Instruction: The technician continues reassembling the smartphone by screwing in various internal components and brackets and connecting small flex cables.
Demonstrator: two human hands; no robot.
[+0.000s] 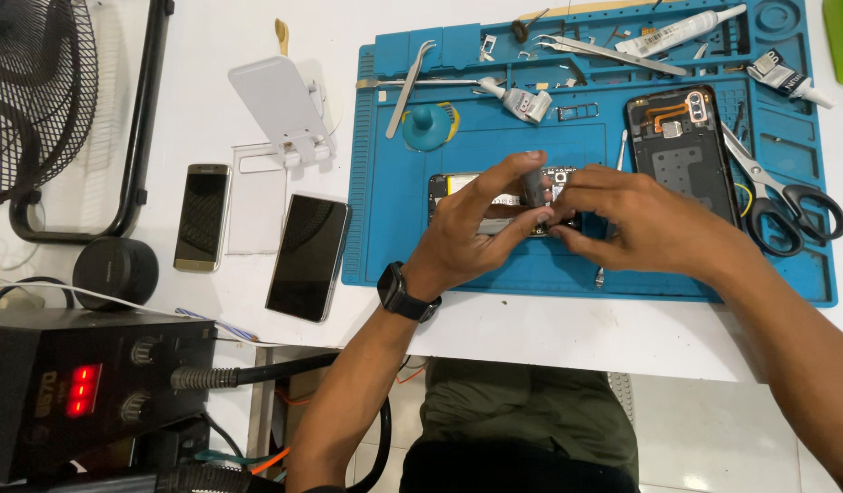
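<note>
A small dark tool (534,189) is standing up between the two hands, and both hands are holding it over an opened phone (458,187) that is lying on a blue mat (495,265). The left hand (476,224) is pinching the tool, with its thumb and pointing finger closing around it, and a black watch (405,294) is sitting on that wrist. The right hand (641,219) is touching the left hand's fingertips, and its fingers are curling in and pinching at the bottom of the tool. The phone is lying flat under both hands, so most of it is hiding. Just past the right hand, a phone back cover (682,146) is lying with its inside showing. Right of that hand, black-handled scissors (787,196) are resting on the mat. Past the left hand, a round blue sucker (428,126) is sitting on the mat, and long silver tweezers (604,53) and a white tube (677,32) are lying farther off. Left of the left hand, off the mat, a black phone (307,256) and a gold phone (202,217) are lying face up on the white table (549,333), near a white phone stand (280,105). Near the left elbow, a black box with red lights (84,388) is glowing
</note>
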